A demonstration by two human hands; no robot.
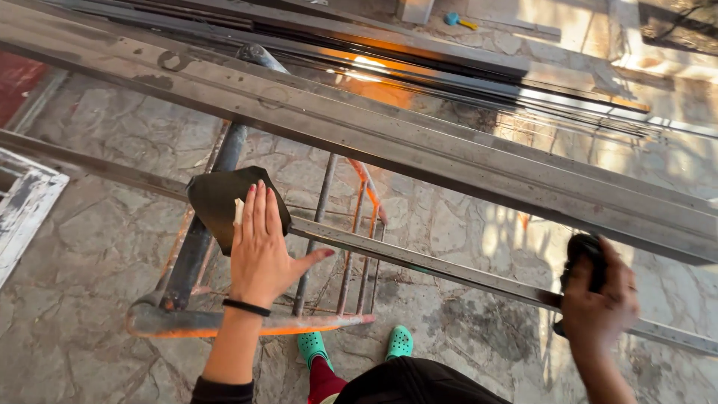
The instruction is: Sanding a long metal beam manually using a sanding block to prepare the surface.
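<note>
Hard to make out on the right: right hand [598,310] blurred, fist closed around a black handle [585,258], the tool's working end hidden behind the fingers and the thin steel bar [419,258]. Left hand [259,251] spread flat, fingers open, pressing a dark abrasive sheet [217,198] down on that same thin bar, right over the left end of the metal stand [187,262]. A small pale piece tucked between 2 fingers, too small to name. Black band on the left wrist. Above, 1 broad steel channel [389,138] crossing from the top left corner to the right edge, both ends cut off. More long steel strips [449,71] stacked on the stone floor [82,239], count unclear in the glare. 2 green clogs [399,342] below. 1 white frame [22,202], cut off at the left edge.
</note>
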